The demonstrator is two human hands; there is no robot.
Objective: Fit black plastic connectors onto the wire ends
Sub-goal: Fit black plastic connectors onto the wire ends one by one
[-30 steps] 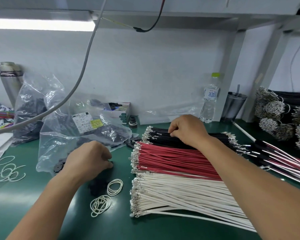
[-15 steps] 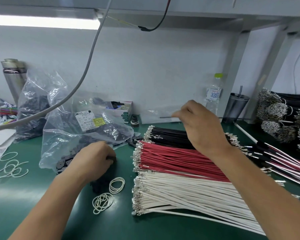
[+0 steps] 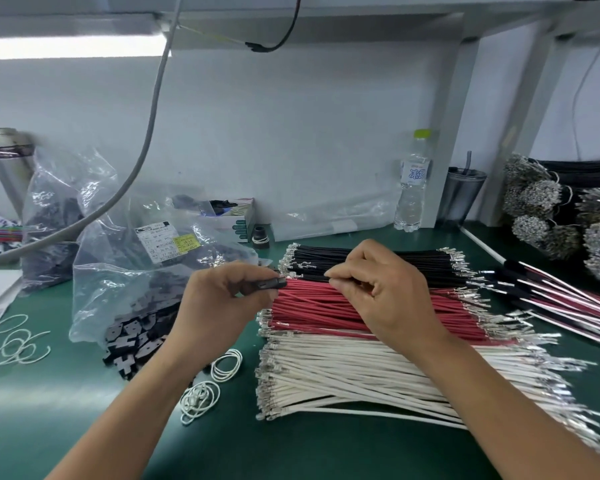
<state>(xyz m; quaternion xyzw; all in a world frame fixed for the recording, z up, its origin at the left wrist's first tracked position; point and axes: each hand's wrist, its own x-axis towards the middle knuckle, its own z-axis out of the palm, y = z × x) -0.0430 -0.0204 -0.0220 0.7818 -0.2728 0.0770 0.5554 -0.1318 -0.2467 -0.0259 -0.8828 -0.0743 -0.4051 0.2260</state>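
My left hand (image 3: 222, 299) holds a black plastic connector (image 3: 267, 284) between thumb and fingers, raised above the green bench. My right hand (image 3: 378, 292) pinches a black wire (image 3: 312, 276) whose metal tip points at the connector's opening, a short gap apart. Below lie three stacks of cut wires with crimped ends: black wires (image 3: 395, 261) at the back, red wires (image 3: 326, 310) in the middle, white wires (image 3: 343, 375) at the front. A clear bag (image 3: 125, 282) spills more black connectors (image 3: 129, 344) onto the mat at the left.
White rubber bands (image 3: 215, 379) lie in front of the bag, more (image 3: 14, 341) at the far left. A water bottle (image 3: 413, 181), a dark cup (image 3: 463, 192) and a small box (image 3: 236, 220) stand along the back wall. Finished harnesses (image 3: 561, 299) and wire bundles (image 3: 568, 216) fill the right.
My left hand rose from the connector pile holding a connector. My right hand lifted a black wire off the stack and brought it down toward the connector.
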